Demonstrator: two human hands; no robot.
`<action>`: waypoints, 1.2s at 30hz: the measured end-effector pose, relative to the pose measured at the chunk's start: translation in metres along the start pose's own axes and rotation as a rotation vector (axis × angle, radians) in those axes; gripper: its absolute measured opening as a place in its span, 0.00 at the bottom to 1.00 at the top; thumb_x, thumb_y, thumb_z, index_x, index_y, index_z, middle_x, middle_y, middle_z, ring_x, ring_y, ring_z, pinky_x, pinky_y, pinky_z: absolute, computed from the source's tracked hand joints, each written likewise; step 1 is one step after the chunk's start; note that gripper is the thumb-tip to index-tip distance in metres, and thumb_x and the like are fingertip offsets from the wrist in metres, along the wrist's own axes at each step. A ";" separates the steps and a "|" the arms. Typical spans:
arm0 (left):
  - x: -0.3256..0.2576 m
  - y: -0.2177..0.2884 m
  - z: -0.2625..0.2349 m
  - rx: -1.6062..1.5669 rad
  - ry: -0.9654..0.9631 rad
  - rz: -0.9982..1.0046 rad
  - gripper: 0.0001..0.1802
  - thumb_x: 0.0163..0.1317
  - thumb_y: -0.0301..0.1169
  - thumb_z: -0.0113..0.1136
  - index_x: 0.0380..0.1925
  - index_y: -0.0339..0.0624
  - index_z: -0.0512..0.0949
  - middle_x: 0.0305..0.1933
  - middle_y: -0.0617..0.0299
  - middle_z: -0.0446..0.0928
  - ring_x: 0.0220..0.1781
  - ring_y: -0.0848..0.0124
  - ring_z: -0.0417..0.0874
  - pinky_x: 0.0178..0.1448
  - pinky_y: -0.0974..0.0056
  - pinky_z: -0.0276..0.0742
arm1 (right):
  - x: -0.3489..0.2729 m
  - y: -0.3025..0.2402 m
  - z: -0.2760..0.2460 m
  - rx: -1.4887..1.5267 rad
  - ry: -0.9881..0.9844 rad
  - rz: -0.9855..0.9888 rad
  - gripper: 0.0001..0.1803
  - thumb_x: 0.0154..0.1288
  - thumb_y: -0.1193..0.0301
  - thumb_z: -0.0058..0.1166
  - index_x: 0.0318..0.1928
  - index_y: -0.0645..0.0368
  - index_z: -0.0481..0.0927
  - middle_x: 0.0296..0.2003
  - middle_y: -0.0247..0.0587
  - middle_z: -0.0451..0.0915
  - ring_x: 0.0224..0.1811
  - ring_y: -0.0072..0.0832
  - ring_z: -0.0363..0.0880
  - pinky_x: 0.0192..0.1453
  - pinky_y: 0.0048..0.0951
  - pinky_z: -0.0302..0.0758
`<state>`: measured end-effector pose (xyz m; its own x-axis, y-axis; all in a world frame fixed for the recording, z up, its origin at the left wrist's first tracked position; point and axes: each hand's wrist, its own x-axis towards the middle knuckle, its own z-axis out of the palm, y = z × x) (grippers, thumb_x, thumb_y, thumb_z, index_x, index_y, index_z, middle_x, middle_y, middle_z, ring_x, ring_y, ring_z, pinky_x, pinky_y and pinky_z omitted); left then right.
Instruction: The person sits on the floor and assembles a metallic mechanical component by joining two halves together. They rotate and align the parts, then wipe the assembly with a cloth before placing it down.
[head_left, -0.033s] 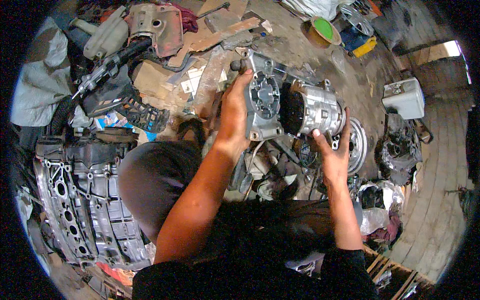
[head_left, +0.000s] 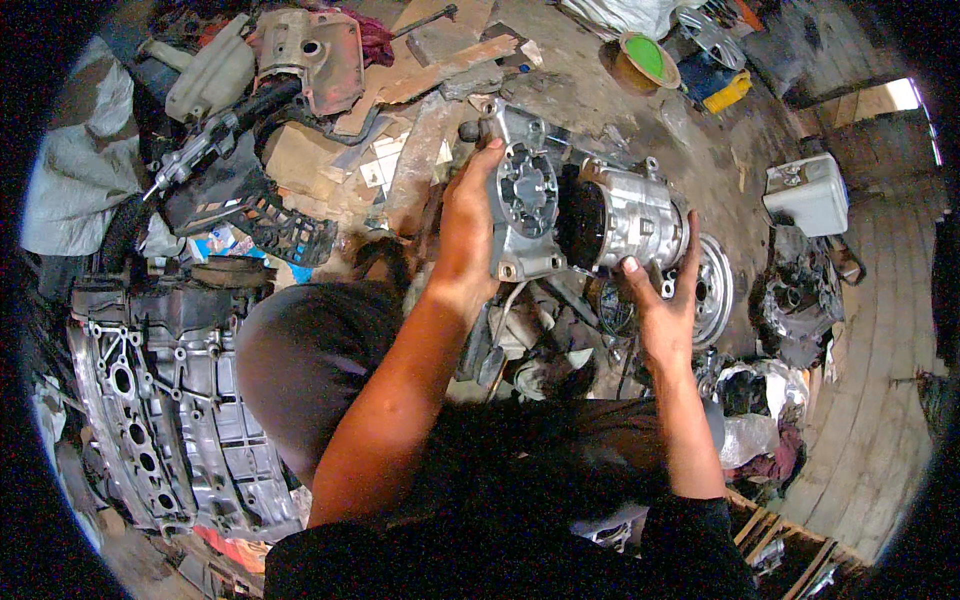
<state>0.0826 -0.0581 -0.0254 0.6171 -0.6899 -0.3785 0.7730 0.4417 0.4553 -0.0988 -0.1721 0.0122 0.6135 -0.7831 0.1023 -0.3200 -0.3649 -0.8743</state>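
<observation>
I hold a silver cylindrical motor-like unit in the air over my lap. A grey cast-metal end housing with a round ribbed opening sits at its left end. My left hand grips the left edge of that housing, fingers wrapped over its rim. From below, my right hand cups the cylindrical body, with the thumb on its front and the fingers up its right side. A dark gap shows between housing and body.
A grey engine block lies at my left. Behind are a rusty red cover, a white plastic tank, cardboard scraps and a green-lidded tin. A steel wheel rim and a white box sit to the right.
</observation>
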 end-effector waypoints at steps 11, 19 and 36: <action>-0.005 -0.004 0.007 -0.055 -0.031 -0.034 0.21 0.69 0.51 0.50 0.41 0.45 0.79 0.33 0.60 0.84 0.31 0.65 0.86 0.39 0.59 0.85 | 0.000 0.024 0.010 -0.212 0.309 -0.138 0.43 0.63 0.64 0.65 0.72 0.66 0.58 0.71 0.60 0.60 0.75 0.46 0.56 0.78 0.42 0.50; 0.004 -0.005 0.000 -0.074 -0.087 -0.063 0.23 0.71 0.49 0.45 0.49 0.42 0.77 0.41 0.54 0.83 0.41 0.58 0.86 0.45 0.50 0.86 | 0.006 0.031 0.026 -0.024 0.392 -0.195 0.32 0.70 0.66 0.59 0.68 0.71 0.66 0.64 0.54 0.72 0.66 0.35 0.68 0.73 0.35 0.58; 0.003 -0.005 0.001 -0.096 -0.001 0.049 0.18 0.70 0.47 0.50 0.42 0.46 0.78 0.33 0.62 0.82 0.30 0.68 0.84 0.36 0.60 0.84 | 0.031 0.020 0.025 0.395 0.455 -0.017 0.27 0.65 0.82 0.43 0.65 0.66 0.72 0.19 0.23 0.64 0.17 0.12 0.59 0.19 0.20 0.56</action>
<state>0.0805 -0.0623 -0.0281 0.6543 -0.6666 -0.3571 0.7526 0.5279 0.3935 -0.0683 -0.1913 -0.0135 0.2180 -0.9474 0.2344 0.0335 -0.2327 -0.9720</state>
